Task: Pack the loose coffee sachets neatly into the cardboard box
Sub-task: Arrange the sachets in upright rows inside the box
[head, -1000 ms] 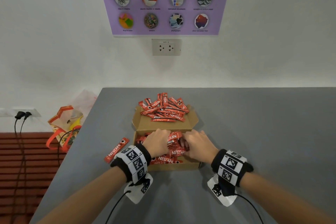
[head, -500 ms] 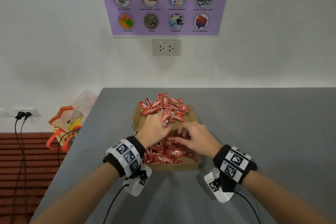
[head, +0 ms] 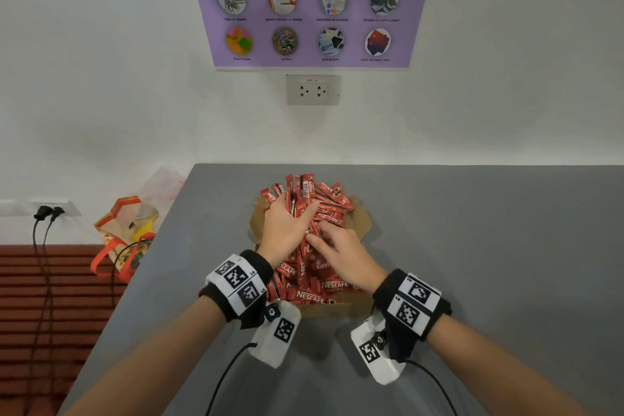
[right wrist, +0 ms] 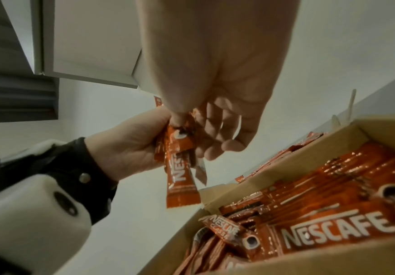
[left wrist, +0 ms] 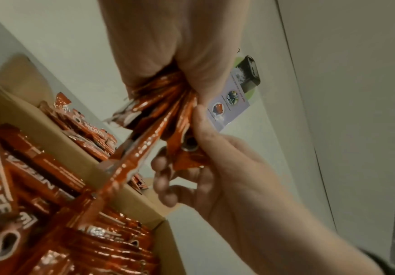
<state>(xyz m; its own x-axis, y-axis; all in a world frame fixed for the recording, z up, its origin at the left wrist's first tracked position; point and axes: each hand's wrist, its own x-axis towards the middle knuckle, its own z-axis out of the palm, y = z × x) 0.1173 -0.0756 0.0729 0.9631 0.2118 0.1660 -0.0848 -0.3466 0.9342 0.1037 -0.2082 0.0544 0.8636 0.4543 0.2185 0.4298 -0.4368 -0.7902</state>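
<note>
My left hand (head: 285,228) is clenched around a bunch of red coffee sachets (head: 304,209), their lower ends fanning out below my fist above the cardboard box (head: 363,223). My right hand (head: 341,253) meets it from the side, thumb and fingertips (left wrist: 163,161) nipping the bottom of one or two sachets in that same bunch; the other fingers curl loosely underneath. Below both hands the box sits open on the grey table (head: 472,246), already holding many sachets lying flat, some with their labels up. A loose pile of sachets (head: 332,194) rests on the far flap of the box. Beyond the table's left edge stands an orange bag (head: 125,233), and on the wall ahead hang a socket (head: 312,89) and a purple poster (head: 310,13).
</note>
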